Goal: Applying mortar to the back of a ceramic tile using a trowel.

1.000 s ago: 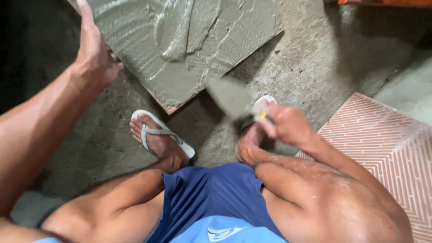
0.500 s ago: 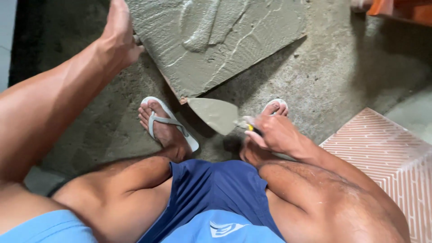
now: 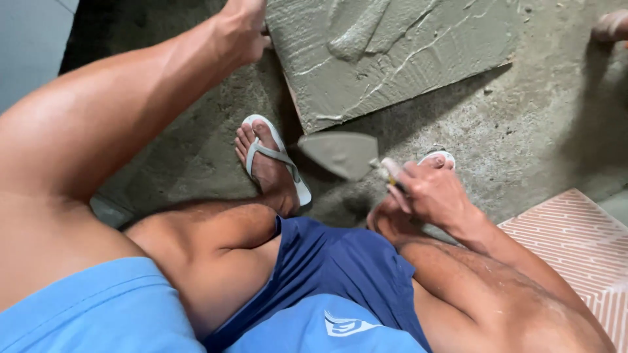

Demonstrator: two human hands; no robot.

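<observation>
A square tile [image 3: 392, 59] coated with grey mortar, with a thicker lump near its middle, stands tilted on the rough concrete floor [image 3: 523, 131]. My left hand [image 3: 245, 26] grips the tile's left edge at the top of the view. My right hand [image 3: 425, 189] is closed on the handle of a trowel [image 3: 340, 155], whose grey, mortar-smeared blade points left just below the tile's lower corner. I squat, with my feet in white flip-flops [image 3: 275, 163] under the trowel.
A pinkish tile with a ribbed back [image 3: 582, 242] lies at the lower right. Another person's toes [image 3: 611, 26] show at the top right edge. My blue shorts [image 3: 327, 274] fill the bottom of the view.
The view has shifted, so the tile sits higher and further right in the frame. The trowel blade has dropped away from the tile and moved left, now level below its corner.
</observation>
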